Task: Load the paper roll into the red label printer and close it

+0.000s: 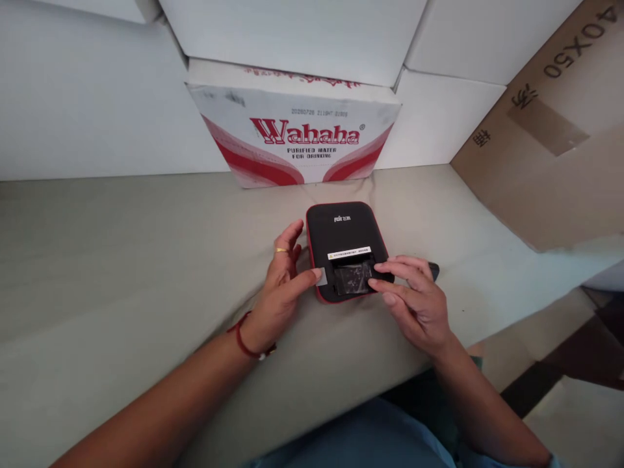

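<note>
A black label printer (341, 227) with red sides lies flat on the table, its white logo upside down to me. Below a white warning strip (350, 253) is a recessed panel (351, 278) with a shiny, creased film-like surface. My left hand (280, 279) grips the printer's left side, its thumb on a small grey patch (321, 277) and its fingers along the edge. My right hand (416, 299) has its fingers stretched out, two fingertips touching the right edge of the panel. Its thumb is just below them. I see nothing held in it.
Behind the printer a white and red Wahaha water carton (312, 146) stands against white boxes (292, 29). A large brown cardboard box (550, 182) is at the right. A small dark object (434, 270) lies partly behind my right hand on the pale table (121, 260).
</note>
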A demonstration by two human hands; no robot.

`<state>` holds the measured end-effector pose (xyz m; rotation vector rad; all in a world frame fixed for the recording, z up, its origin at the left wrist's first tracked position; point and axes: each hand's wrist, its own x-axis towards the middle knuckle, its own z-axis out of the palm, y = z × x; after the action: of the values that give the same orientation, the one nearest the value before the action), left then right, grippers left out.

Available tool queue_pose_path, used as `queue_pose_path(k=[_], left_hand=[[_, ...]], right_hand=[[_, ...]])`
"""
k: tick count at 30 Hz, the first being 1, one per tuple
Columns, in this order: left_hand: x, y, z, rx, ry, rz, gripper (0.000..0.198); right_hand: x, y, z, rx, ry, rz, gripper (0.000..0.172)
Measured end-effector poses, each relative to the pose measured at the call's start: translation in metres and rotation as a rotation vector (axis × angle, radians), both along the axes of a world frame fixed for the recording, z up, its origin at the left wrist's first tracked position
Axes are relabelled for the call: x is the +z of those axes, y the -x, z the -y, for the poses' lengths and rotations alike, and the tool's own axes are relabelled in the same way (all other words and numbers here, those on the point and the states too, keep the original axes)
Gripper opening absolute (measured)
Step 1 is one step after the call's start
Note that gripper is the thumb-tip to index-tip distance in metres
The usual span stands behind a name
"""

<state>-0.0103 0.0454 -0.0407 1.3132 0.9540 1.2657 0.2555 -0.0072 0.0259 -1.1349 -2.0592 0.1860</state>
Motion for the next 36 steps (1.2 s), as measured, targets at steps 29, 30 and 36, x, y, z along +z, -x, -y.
queue_pose_path(k=[29, 30, 36], left_hand=[[-0.024, -0.007, -0.018, -0.140, -0.063, 0.142, 0.098], [-0.025, -0.007, -0.018, -0.141, -0.064, 0.141, 0.098], [-0.026, -0.008, -0.019, -0.139, -0.066, 0.175, 0.098]], right_hand=[[0.074, 0.103, -0.121, -0.083, 0.517, 1.060, 0.033], [0.073, 0.105, -0.120, -0.086, 0.525, 1.062, 0.033], [0.106, 0.061, -0.079, -0.089, 0.423, 0.848, 0.037]])
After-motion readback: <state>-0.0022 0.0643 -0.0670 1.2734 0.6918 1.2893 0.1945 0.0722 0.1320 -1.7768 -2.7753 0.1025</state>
